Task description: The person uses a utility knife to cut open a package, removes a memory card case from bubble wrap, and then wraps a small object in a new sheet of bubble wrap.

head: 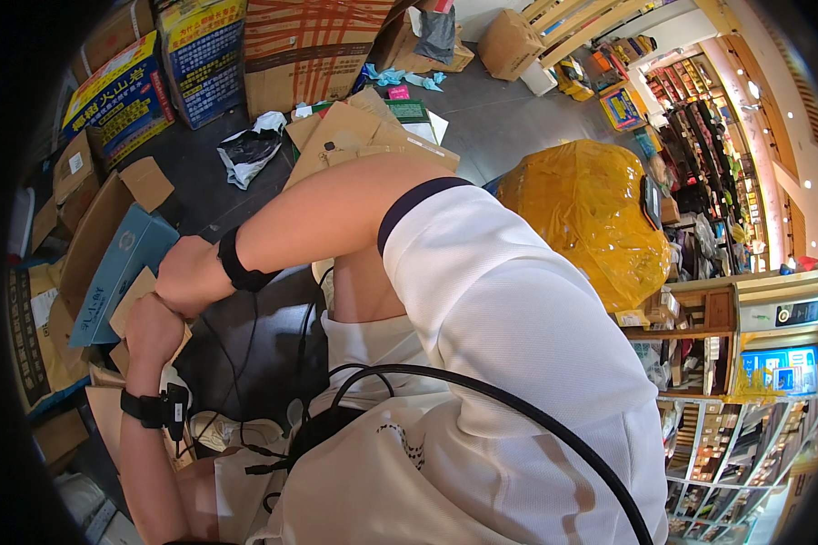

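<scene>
My right hand [189, 276] and my left hand [153, 328] meet at the left, their fingers curled at the edge of a small piece of brown cardboard [131, 301]. The fingertips are largely hidden, so the exact hold of each is unclear. Just beyond them a blue printed carton [119, 276] stands tilted against an opened brown cardboard box [90, 259]. Black bands circle both wrists, and the left one carries a small black device. More cardboard lies under my left hand.
Flattened cardboard [341, 139] and a black-and-white plastic bag [251, 148] lie on the dark floor. Large printed boxes [119, 99] stand at the upper left. A bulky yellow-wrapped package [572, 218] stands beside my right arm. Black cables hang near my legs; shelves line the right.
</scene>
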{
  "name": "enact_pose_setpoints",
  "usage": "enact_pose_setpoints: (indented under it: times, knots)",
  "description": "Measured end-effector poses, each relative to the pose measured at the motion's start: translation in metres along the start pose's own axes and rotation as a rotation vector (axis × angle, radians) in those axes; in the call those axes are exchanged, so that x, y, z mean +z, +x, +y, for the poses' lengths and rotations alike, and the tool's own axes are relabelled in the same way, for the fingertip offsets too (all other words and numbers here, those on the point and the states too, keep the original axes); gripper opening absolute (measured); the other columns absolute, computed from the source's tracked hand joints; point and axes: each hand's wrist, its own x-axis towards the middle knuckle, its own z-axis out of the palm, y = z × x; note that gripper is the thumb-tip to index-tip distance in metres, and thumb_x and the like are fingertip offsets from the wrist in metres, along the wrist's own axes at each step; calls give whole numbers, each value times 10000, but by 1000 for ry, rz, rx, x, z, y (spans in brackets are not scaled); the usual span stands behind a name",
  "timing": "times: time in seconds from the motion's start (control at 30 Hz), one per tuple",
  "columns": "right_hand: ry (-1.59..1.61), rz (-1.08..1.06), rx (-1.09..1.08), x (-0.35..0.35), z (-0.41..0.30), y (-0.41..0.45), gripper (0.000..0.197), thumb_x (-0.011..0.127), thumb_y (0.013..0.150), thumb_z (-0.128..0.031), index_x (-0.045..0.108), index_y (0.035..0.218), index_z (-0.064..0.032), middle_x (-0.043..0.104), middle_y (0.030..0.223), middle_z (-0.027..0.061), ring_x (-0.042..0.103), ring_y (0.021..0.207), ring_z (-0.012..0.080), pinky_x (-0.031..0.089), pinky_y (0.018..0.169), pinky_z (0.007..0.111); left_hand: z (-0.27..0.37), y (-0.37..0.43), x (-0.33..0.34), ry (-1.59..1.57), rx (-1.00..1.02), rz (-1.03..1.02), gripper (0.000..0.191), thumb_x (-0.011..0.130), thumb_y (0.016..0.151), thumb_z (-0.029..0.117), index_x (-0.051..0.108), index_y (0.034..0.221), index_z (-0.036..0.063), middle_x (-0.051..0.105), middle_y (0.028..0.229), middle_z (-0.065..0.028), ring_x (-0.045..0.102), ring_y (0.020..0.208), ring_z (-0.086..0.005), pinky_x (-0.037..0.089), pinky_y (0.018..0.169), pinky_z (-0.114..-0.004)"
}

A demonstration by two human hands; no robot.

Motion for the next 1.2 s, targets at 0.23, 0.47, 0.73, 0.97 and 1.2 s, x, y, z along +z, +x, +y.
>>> enact_pose_setpoints:
  times: [0.23, 0.47, 0.73, 0.97, 1.2]
  knots:
    - [3, -119, -35, -11, 14, 9, 298, 752, 679, -355, 726, 819, -93, 699, 806, 143, 673, 766, 328, 535, 656, 442, 6, 6, -23, -198, 18, -105, 234, 621, 769, 220, 675, 855, 9, 658, 823, -217, 627, 822, -417, 490, 712, -476]
    - [130, -56, 114, -44, 24, -2, 288, 671, 721, -269, 646, 921, -62, 663, 843, 199, 640, 829, 389, 506, 698, 454, 15, -8, -62, -495, 72, 1, 421, 723, 813, 283, 530, 1084, 25, 632, 837, -197, 608, 798, -404, 471, 682, -422]
    - [464, 1, -36, -74, 20, -3, 316, 593, 904, -297, 565, 997, 4, 609, 829, 120, 558, 749, 206, 439, 684, 331, 0, -17, -72, -424, 174, 294, 249, 571, 904, 200, 545, 1076, 22, 607, 843, -199, 579, 817, -398, 450, 712, -433]
    - [643, 145, 31, -87, 1, -6, 355, 574, 911, -343, 660, 927, 1, 655, 761, 144, 618, 671, 211, 466, 633, 338, 15, -16, -80, -488, 139, 331, 183, 585, 894, 204, 606, 923, 25, 614, 760, -188, 586, 730, -396, 457, 648, -445]
    - [682, 228, 47, -76, 2, -5, 270, 536, 880, -239, 676, 888, -8, 644, 700, 137, 569, 598, 182, 461, 593, 330, 18, -16, -81, -347, 158, 365, 107, 579, 867, 118, 616, 908, 26, 645, 819, -185, 610, 780, -397, 490, 676, -420]
